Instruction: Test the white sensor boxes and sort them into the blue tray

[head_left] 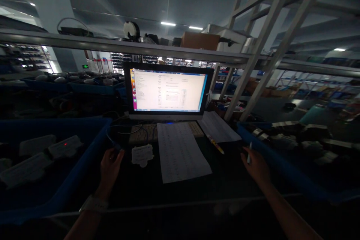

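While the right hand (256, 165) pinches a slim white pen (249, 153) upright near the blue bin's rim (270, 153), the left hand (110, 165) curls loosely, fingers closed on nothing certain, just left of the small white device (142, 154), far nearer it.

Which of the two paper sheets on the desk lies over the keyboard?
The nearer sheet, in the middle of the desk: its top edge covers the keyboard. The other sheet lies right, beside the pencil.
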The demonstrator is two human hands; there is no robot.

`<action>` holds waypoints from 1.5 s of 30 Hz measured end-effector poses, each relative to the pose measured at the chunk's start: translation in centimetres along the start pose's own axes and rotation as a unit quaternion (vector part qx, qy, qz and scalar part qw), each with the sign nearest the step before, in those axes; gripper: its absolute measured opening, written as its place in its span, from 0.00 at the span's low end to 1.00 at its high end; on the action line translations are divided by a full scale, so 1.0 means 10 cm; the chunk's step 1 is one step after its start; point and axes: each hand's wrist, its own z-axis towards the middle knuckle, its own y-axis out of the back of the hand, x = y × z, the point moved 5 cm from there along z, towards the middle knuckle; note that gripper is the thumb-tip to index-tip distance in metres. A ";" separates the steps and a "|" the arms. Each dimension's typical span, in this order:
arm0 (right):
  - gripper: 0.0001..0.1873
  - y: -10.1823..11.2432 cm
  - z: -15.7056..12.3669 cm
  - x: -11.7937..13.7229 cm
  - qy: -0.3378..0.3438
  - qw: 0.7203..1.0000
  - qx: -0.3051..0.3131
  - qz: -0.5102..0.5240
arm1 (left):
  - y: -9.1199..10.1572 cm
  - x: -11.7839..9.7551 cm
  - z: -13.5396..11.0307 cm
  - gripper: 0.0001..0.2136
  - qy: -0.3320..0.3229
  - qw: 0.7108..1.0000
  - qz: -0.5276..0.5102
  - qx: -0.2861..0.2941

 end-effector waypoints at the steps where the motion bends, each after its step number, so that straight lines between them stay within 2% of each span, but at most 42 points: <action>1: 0.18 0.00 0.00 0.00 -0.002 1.000 0.000 -0.002 | 0.00 0.00 0.00 0.16 -0.004 1.000 0.004 0.002; 5: 0.19 0.00 -0.01 0.00 -0.006 1.000 0.001 0.000 | 0.00 -0.02 0.00 0.15 -0.014 1.000 0.012 -0.004; 15: 0.17 0.03 0.00 0.04 -0.017 1.000 0.008 0.017 | -0.01 -0.05 -0.02 0.15 0.008 1.000 0.016 0.005; 22: 0.18 0.06 0.02 0.08 0.006 1.000 -0.002 0.015 | 0.00 -0.06 -0.02 0.16 -0.012 1.000 0.027 0.004; 29: 0.17 0.08 0.05 0.15 0.015 1.000 0.014 0.009 | 0.01 -0.12 -0.04 0.16 -0.032 0.999 0.042 0.006; 36: 0.16 0.11 0.06 0.21 0.022 1.000 0.012 -0.007 | 0.02 -0.21 -0.08 0.17 -0.037 0.996 0.078 -0.017; 45: 0.17 0.07 0.05 0.19 0.029 0.999 0.012 -0.015 | 0.01 -0.18 -0.05 0.20 -0.048 0.995 0.086 -0.026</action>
